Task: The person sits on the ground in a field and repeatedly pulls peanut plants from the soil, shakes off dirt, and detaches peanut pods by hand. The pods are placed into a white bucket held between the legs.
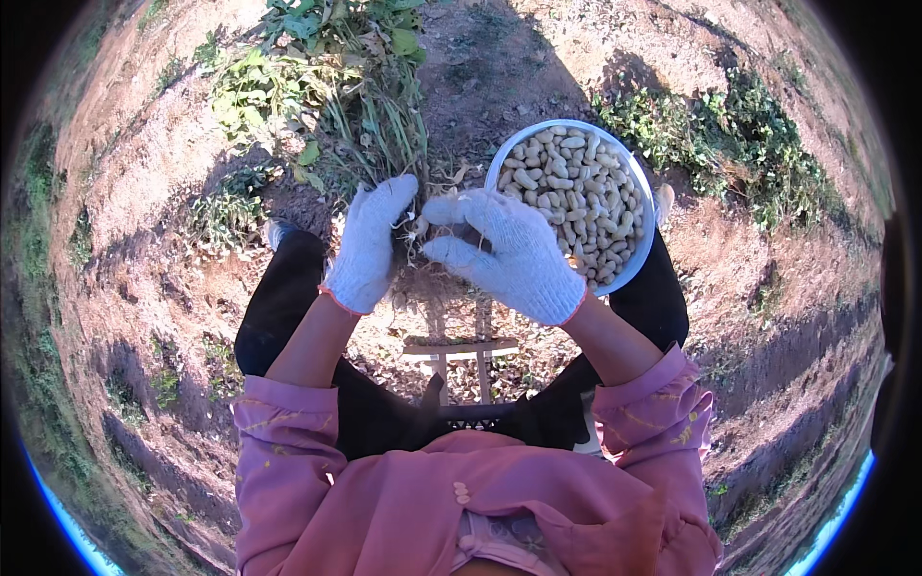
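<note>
Both my hands wear white knitted gloves with an orange cuff edge. My left hand [371, 241] is closed around the root end of a bunch of peanut plants [374, 137], whose green stems and leaves stretch away from me. Thin roots and a few pale pods hang between my hands. My right hand [508, 248] is at these roots, its thumb and fingers bent towards them; whether it pinches anything cannot be told. Beside it on the right, a round white basin [641, 252] holds many unshelled peanuts [576, 187]. My right hand overlaps the basin's near left rim.
A small wooden frame or stool [461, 348] stands between my legs. More uprooted leafy plants [727, 151] lie on the soil at the right, and yellow-green foliage [266, 90] lies at the upper left. Dry leaves litter the ridged reddish soil. My knees flank the work area.
</note>
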### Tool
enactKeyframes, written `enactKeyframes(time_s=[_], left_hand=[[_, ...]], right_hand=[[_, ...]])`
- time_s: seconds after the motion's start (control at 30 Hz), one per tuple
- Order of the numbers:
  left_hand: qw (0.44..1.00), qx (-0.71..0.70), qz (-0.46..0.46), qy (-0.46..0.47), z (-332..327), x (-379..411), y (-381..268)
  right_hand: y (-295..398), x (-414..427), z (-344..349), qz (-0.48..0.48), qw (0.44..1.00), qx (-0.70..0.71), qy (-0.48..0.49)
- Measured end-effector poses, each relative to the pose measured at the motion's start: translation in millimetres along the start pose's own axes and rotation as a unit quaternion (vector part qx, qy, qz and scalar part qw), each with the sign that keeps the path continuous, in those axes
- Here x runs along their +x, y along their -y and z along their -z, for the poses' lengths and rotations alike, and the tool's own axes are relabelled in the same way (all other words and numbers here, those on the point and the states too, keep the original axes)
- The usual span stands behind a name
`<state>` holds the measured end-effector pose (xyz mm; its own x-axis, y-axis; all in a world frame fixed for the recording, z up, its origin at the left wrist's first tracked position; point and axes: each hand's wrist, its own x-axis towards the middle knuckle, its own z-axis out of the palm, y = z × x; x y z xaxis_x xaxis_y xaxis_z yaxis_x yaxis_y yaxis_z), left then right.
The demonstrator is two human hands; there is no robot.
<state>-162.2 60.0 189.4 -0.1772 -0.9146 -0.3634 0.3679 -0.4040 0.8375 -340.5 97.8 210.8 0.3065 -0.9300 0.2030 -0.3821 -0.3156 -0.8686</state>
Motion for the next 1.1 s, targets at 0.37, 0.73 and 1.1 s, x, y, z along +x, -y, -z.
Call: enactKeyframes(time_s=[0.37,0.73,1.1], left_hand=[[0.992,0.121,0.008,0.028,-3.5,-6.2,6.6],[0.894,0.43,-0.117,-0.044,28.9,27.9,40.2],[0.789,0.587,-0.141,-0.11,0.1,18.7,18.7]], right_hand=[[0.3,2.8,0.6,-0.11,0.987,-0.089,0.073],[-19.1,-5.6,-13.8,-0.018,0.965,-0.26,0.033],[-18.6,-13.0,4.0,-0.069,0.931,-0.337,0.126]])
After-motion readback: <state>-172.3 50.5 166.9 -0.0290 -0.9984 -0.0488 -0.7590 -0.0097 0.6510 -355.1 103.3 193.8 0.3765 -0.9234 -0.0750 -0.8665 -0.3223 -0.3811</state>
